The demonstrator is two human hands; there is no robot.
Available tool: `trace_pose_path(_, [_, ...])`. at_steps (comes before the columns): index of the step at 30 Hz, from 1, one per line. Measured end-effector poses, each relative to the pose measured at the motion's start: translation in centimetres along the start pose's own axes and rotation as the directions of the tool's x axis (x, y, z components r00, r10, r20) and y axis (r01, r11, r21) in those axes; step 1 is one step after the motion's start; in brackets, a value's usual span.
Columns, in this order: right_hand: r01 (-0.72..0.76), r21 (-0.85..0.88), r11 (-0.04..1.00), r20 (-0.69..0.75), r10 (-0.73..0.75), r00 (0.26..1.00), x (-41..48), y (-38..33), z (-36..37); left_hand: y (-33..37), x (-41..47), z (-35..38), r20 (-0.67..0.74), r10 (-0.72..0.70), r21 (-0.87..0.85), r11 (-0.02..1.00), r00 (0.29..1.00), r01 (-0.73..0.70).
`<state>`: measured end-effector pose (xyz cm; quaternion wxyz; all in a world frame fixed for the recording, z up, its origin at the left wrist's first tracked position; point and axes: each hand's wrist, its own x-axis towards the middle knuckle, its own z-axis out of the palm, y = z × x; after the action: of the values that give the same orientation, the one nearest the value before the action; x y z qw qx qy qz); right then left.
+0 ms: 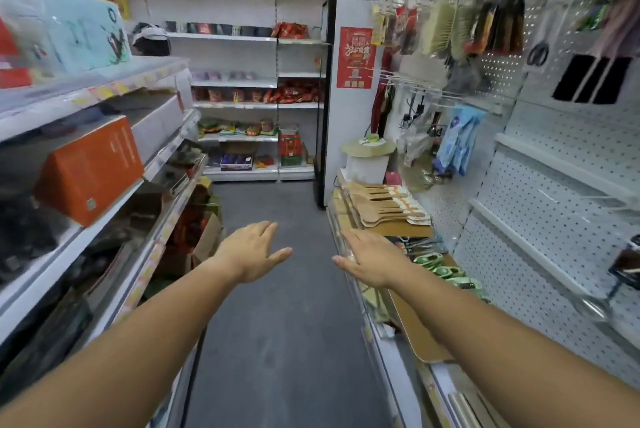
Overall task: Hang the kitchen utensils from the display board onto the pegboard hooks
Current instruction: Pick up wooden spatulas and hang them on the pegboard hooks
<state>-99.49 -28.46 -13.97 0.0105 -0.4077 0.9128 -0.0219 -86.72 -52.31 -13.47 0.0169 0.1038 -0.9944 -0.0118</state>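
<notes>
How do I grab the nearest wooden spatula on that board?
Probably pinch that spatula by its thin handle, from above, with your right hand. It lies flat in a fanned pile on the board, wide blade toward the aisle, labelled end toward the pegboard, so the handle is easiest to get round.

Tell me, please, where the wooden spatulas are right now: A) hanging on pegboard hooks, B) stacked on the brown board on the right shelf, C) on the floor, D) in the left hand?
B: the wooden spatulas lie stacked on the brown board, and both the left hand and the right hand are open and empty.
</notes>
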Motion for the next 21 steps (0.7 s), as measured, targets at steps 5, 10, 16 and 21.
trace_pose_path(5, [-0.036, -0.010, 0.999, -0.002, 0.036, 0.999, 8.7, 1.2, -0.4, -4.5, 8.7, -0.3, -0.030, 0.008, 0.002, 1.000, 1.000, -0.008])
trace_pose_path(10, [-0.068, 0.000, 0.998, -0.005, 0.068, 0.998, 16.3, 3.6, -0.3, -6.6, 17.7, 0.2, -0.012, 0.037, -0.009, 0.999, 0.999, -0.038])
trace_pose_path(16, [-0.118, 0.030, 0.993, -0.006, 0.118, 0.993, 26.1, 9.6, 0.6, -7.3, 30.0, 1.5, -0.003, 0.067, -0.005, 0.998, 0.998, -0.067])
trace_pose_path(21, [-0.120, 0.032, 0.992, -0.033, 0.121, 0.992, 34.3, 15.3, 0.7, -7.8, 40.2, 1.9, 0.069, 0.057, -0.023, 0.998, 0.996, -0.055])
